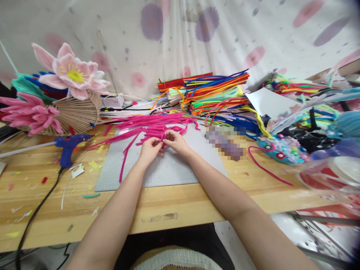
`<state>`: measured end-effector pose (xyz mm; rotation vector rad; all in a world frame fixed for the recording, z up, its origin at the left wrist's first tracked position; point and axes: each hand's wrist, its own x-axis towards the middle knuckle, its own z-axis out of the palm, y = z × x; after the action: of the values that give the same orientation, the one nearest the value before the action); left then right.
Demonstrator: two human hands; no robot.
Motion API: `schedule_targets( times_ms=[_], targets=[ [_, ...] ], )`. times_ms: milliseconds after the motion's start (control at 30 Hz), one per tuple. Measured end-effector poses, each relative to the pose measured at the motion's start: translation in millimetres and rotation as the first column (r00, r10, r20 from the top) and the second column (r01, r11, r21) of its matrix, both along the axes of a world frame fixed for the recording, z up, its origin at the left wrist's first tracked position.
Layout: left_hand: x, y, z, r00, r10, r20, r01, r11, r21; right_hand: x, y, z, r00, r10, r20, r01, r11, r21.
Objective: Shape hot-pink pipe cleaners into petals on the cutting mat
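Note:
Both hands meet over a grey cutting mat (174, 178), pinching a magenta pipe cleaner (163, 137) between the fingertips. My left hand (151, 150) is closed on its left side, and my right hand (174, 142) is closed on it from the right. The fingers hide most of the held piece. Just beyond the hands lie many magenta pipe cleaners (140, 121), some long and straight, some cut short. Several bent magenta pieces (180, 128) sit past my right hand. One long magenta stem (123, 165) slants down the mat left of my left hand.
A blue glue gun (67, 148) with its cord lies at left among scraps. Behind it stand pink fuzzy flowers (74, 73). Stacked colourful pipe cleaner bundles (216, 92) line the back. At right are a flower-covered blue piece (281, 150) and a plastic-wrapped tub (332, 174).

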<state>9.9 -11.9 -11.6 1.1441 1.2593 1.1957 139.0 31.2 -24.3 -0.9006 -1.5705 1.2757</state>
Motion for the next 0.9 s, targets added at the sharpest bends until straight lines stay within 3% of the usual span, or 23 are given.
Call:
schedule_targets(
  times_ms=[133,367,500,600,667,733,900],
  targets=[
    [-0.5,-0.6,0.8,0.999,0.027,-0.025,-0.027,1.000,0.010,0.8,-2.0,3.8,0.999,0.020,-0.026,-0.021,1.000,-0.023],
    [-0.4,-3.7,7.4,0.996,0.010,0.088,-0.005,0.999,-0.053,1.3,-8.2,13.9,0.998,0.042,-0.046,-0.044,0.998,-0.053],
    [-0.7,-3.0,1.4,0.995,0.029,-0.094,-0.026,0.999,0.033,-1.3,-9.9,13.4,0.999,-0.031,0.033,0.032,0.999,-0.036],
    [-1.1,-2.6,-2.7,0.949,0.109,-0.295,-0.058,0.983,0.177,-3.6,-10.4,14.5,0.998,-0.054,0.024,0.055,0.997,-0.046],
    [-0.2,-2.7,-2.9,0.922,0.175,-0.345,-0.090,0.964,0.249,-4.8,-10.3,15.9,0.998,-0.068,0.004,0.068,0.996,-0.056],
    [1.8,-2.9,-1.2,0.942,0.184,-0.282,-0.119,0.966,0.231,-5.0,-9.8,16.9,0.997,-0.081,-0.009,0.080,0.994,-0.070],
    [6.0,-4.3,6.7,0.996,0.056,0.074,-0.055,0.998,-0.022,0.1,-7.4,14.0,0.999,-0.043,-0.030,0.040,0.995,-0.088]
  ],
)
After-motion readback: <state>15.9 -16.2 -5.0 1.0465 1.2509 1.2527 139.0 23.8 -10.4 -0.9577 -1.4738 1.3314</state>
